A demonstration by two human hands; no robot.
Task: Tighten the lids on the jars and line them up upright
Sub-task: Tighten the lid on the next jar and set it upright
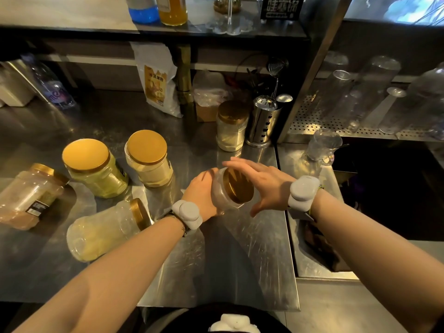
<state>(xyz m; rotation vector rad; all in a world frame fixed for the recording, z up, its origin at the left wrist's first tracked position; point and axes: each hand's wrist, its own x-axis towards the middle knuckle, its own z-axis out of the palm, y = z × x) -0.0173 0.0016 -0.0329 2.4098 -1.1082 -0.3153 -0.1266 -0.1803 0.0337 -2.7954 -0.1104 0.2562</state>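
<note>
My left hand [201, 191] grips the body of a clear plastic jar [222, 197], tilted on its side above the steel counter, its gold lid [238, 186] facing right. My right hand [263, 182] is spread just over that lid, fingers apart, and I cannot tell whether it touches it. Two gold-lidded jars of yellow powder [95, 168] [149, 158] stand upright at left centre. A third upright jar [231, 126] stands further back. Two jars lie on their sides: one with yellow powder [105, 230] near my left forearm, one with brown powder [31, 195] at far left.
The steel counter [230, 255] ends at a sink [389, 193] on the right. A steel utensil holder [263, 121] stands beside the back jar. A powder bag [157, 80] leans at the rear. A glass pitcher [322, 146] and clear cups sit by the drain rack.
</note>
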